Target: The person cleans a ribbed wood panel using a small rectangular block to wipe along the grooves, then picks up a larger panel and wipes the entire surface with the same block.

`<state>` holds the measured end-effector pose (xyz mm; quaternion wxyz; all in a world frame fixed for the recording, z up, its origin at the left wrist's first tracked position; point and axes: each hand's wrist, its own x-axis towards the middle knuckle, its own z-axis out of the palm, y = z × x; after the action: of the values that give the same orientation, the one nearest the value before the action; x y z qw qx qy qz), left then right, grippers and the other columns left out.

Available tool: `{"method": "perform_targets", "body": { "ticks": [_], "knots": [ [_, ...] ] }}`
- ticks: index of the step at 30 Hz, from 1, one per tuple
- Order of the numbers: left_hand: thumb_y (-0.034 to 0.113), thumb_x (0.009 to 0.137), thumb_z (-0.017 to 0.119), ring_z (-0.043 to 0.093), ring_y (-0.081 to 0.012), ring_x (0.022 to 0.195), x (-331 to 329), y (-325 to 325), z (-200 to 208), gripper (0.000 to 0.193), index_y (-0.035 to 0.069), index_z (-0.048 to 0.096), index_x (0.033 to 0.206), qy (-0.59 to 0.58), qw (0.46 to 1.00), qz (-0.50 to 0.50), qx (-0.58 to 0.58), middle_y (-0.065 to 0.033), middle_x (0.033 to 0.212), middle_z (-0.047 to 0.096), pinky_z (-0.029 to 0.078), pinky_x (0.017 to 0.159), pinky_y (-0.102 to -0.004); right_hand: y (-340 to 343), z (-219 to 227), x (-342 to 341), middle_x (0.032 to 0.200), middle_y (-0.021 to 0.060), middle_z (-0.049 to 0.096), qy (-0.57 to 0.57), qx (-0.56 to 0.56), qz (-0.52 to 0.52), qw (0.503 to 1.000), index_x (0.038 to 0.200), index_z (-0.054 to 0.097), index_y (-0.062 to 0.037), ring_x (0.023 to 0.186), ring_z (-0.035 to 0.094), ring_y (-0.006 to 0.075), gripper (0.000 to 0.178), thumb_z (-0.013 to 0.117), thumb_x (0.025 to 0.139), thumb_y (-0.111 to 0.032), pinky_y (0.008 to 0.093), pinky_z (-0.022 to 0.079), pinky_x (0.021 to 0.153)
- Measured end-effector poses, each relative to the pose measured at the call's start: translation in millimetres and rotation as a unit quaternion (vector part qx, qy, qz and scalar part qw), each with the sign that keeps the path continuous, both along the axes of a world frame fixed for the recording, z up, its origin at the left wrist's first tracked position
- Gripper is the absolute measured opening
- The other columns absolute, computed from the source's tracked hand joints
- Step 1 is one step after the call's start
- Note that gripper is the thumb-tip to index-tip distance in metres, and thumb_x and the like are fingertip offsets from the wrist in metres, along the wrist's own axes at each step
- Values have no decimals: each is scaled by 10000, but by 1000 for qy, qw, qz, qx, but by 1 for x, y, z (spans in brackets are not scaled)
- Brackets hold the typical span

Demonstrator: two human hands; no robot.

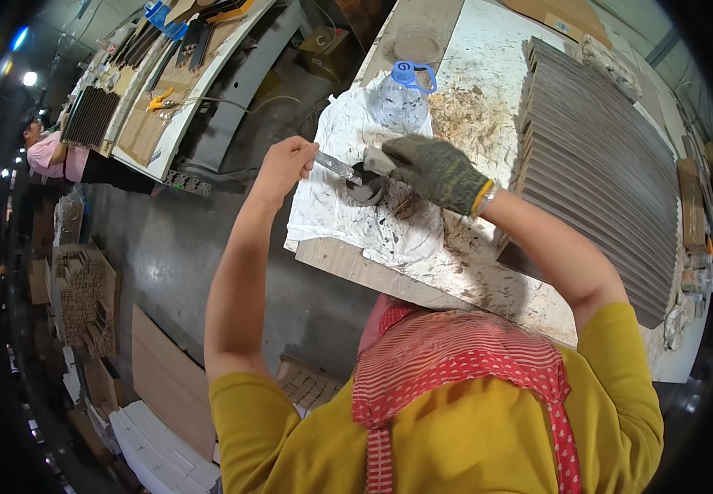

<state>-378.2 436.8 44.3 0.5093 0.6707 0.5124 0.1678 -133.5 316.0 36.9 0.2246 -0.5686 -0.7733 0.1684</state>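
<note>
My bare left hand (pixel 289 170) is closed around one end of a flat grey strip (pixel 338 166), which looks like a scraper blade. The strip's other end reaches over a small round dark container (pixel 366 191) on a white cloth (pixel 332 218). Dark smears mark the cloth. On my right hand (pixel 438 169) is a dark knitted glove with a yellow cuff. Its fingers are curled by a small pale lump (pixel 378 160) close to the strip's tip; what they grip is not clear. Just beyond stands a clear plastic bottle (pixel 401 99) with a blue cap and handle.
Long grey-brown ribbed strips (pixel 595 173) lie in a wide stack at the table's right. Brown stains cover the tabletop (pixel 480 99). At the far left, a person in pink (pixel 50 158) is at another bench (pixel 171 136). Cardboard (pixel 171 370) leans at lower left.
</note>
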Motion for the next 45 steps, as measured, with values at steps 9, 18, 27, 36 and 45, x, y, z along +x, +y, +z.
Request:
{"method": "perform_targets", "body": {
  "ticks": [9, 18, 27, 36, 45],
  "knots": [
    [151, 963, 569, 492, -69, 643, -32, -62, -23, 129, 49, 562, 884, -252, 942, 141, -170, -7, 750, 568, 404, 593, -192, -61, -15, -14, 858, 110, 661, 779, -394, -59, 484, 1108, 577, 20, 715, 665, 187, 313, 492, 988, -257, 362, 600, 707],
    [171, 963, 592, 519, -69, 668, 2, -120, -46, 121, 70, 561, 902, -353, 882, 249, -190, 1, 771, 583, 432, 632, -188, -62, -31, -37, 895, 124, 665, 833, -393, -13, 389, 1127, 572, 30, 734, 671, 200, 306, 423, 1020, -215, 368, 599, 721],
    [168, 973, 572, 508, -62, 680, 12, -136, -40, 108, 76, 557, 916, -335, 888, 252, -192, 9, 769, 562, 427, 634, -188, -61, -28, -36, 854, 100, 646, 846, -394, -83, 349, 1040, 567, 22, 660, 641, 169, 258, 431, 1019, -197, 280, 572, 591],
    [110, 966, 498, 340, -35, 582, 12, -135, -56, 159, 131, 495, 808, -386, 881, 198, -189, 58, 666, 377, 283, 504, -196, -56, -28, -30, 723, 40, 622, 838, -330, -73, 428, 919, 610, -17, 582, 579, 99, 191, 563, 926, -201, 249, 502, 564],
    [179, 998, 513, 433, -57, 645, 19, -152, -41, 118, 85, 513, 926, -376, 873, 238, -203, 30, 744, 475, 368, 583, -185, -59, -31, -50, 749, 11, 633, 851, -342, -117, 381, 972, 592, -62, 575, 611, 108, 151, 528, 986, -198, 235, 538, 511]
  ]
}}
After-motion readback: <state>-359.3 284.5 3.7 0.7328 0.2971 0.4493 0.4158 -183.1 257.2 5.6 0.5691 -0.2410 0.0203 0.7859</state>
